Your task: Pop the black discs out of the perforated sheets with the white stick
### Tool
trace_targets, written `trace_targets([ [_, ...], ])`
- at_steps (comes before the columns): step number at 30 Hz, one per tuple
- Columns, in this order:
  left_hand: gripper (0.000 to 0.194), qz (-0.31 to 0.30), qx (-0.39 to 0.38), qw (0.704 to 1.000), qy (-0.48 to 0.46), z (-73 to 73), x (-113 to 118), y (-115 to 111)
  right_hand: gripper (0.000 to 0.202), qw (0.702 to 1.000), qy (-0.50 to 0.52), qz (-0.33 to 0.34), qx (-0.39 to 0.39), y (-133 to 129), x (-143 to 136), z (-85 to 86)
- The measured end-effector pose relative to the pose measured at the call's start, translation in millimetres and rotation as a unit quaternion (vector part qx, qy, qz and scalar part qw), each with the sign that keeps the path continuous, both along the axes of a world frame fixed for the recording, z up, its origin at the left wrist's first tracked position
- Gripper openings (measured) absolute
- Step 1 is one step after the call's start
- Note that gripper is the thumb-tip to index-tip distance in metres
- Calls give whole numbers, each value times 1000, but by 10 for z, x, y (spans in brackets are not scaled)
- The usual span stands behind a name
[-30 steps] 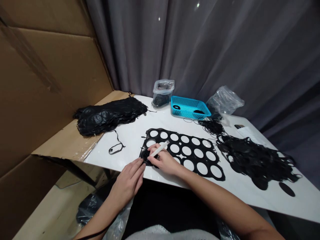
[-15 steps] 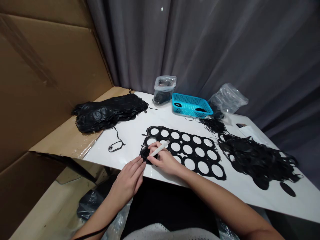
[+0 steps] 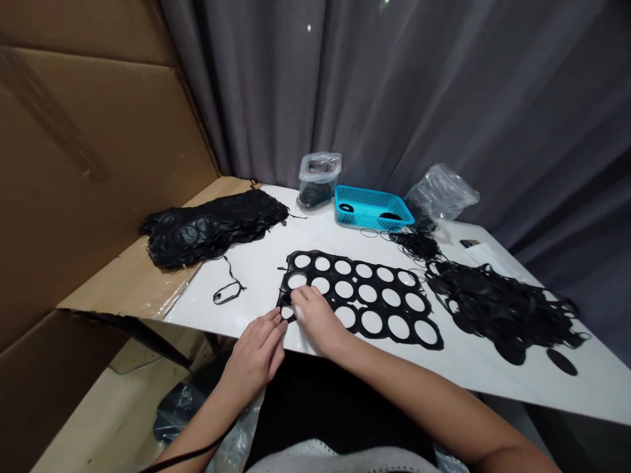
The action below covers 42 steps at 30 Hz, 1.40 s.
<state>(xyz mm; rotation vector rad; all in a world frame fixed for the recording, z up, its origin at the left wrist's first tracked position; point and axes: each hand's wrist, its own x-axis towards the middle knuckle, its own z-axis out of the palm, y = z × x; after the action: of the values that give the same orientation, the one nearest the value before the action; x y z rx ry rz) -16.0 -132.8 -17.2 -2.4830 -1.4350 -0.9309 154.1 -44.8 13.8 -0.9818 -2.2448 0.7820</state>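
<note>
A thin black sheet with rows of round holes (image 3: 355, 279) lies flat on the white table. At its near left corner, my left hand (image 3: 259, 345) has its fingers and thumb closed on the edge. My right hand (image 3: 318, 322) is curled over the sheet's near row, just right of my left fingertips, and covers some holes. Its fingers are bent and pressed together near the sheet. A bit of the white flat tool (image 3: 300, 314) shows beneath these fingers; the rest of it is hidden. White table shows through the corner hole between my hands.
A stack of black sheets (image 3: 211, 226) lies at the left by a cardboard wall (image 3: 98, 131). At the back stand a lidded clear tub (image 3: 319, 177) and a blue basket (image 3: 372, 205). Loose black rings and discs (image 3: 503, 309) pile up at the right, near a plastic bag (image 3: 444, 194).
My right hand has rolled over, and the white tool that stuck up from its fingers is mostly hidden. The corner hole, dark before, shows white. My left hand has stayed at the corner.
</note>
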Motion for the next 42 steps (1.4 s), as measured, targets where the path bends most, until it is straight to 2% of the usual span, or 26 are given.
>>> trace_targets([
  [2,27,2,6,1000,3,10,-9,20,18,990,91,-74,-71,181,26,28],
  [3,27,2,11,1000,6,15,-15,30,21,973,157,-116,-120,285,82,49],
  [5,26,2,22,1000,13,23,-30,55,29,908,309,-187,-211,479,310,91],
  [7,25,-2,36,999,18,27,-53,82,34,833,437,-229,-249,609,709,118],
  [8,25,-6,41,999,21,27,-70,97,35,809,473,-247,-244,641,967,123],
  [9,24,-10,47,999,24,26,-89,112,36,799,484,-274,-228,652,1255,123],
  [12,23,-20,66,997,36,26,-155,163,38,803,424,-400,-124,592,2187,105],
  [14,22,-20,75,996,47,43,-171,209,35,812,295,-503,-39,522,2752,96],
  [15,21,-12,81,995,51,62,-158,239,34,809,256,-530,-22,491,2989,95],
  [18,22,-4,76,996,55,171,12,360,32,808,168,-565,-7,431,3482,112],
  [20,25,-44,55,996,50,272,249,468,28,812,128,-569,2,413,3645,145],
  [23,33,-159,-18,986,55,398,751,653,24,807,94,-581,48,372,3704,220],
  [25,38,-220,-60,972,65,423,1125,766,22,801,87,-584,99,302,3625,261],
  [26,39,-244,-77,964,71,413,1304,812,21,809,97,-570,106,251,3549,269],
  [27,40,-261,-85,958,77,390,1470,850,21,824,114,-546,99,191,3449,266],
  [30,42,-275,-100,951,99,266,1833,911,18,902,195,-383,-49,-11,3065,189],
  [32,42,-266,-105,953,103,185,1945,920,15,926,188,-307,-113,-129,2822,112],
  [35,42,-262,-120,951,108,130,1976,916,14,946,158,-249,-135,-237,2611,28],
  [42,46,-260,-137,947,132,165,1968,912,12,956,136,-218,-140,-239,2580,3],
])
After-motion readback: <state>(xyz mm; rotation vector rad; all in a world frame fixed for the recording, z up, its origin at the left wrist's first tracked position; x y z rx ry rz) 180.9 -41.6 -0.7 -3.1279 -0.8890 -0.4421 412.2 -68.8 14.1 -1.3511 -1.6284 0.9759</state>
